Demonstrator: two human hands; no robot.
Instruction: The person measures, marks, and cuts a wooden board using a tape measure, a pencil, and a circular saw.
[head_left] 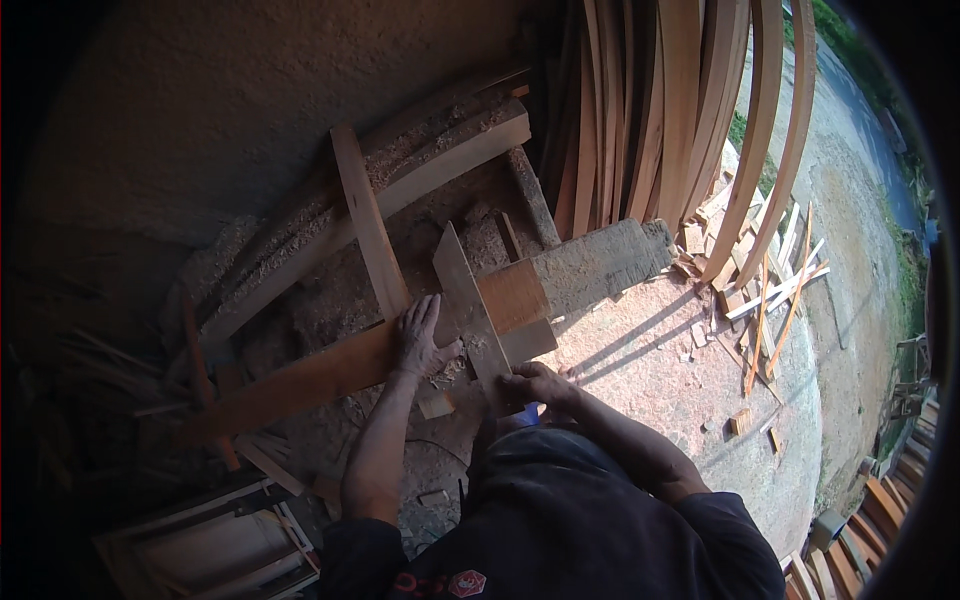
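My left hand [425, 335] lies with its fingers spread on the wood where a long reddish plank [320, 376], an upright-angled batten [365, 215] and a thin pale board [457, 270] come together. My right hand [535, 385] has its fingers curled round the near end of the thin board, which lies crosswise over the long plank. To the board's right, an orange-brown wood section [514, 295] meets a weathered grey beam [598, 262]. A smaller pale piece [532, 342] shows beneath them.
A shaving-covered timber frame [440, 160] stands before a rough wall [200, 90]. Long boards [680, 100] lean at the back right; offcuts [760, 330] lie on sunlit ground. A framed item [215, 545] sits lower left, and more stacked boards [880, 510] are lower right.
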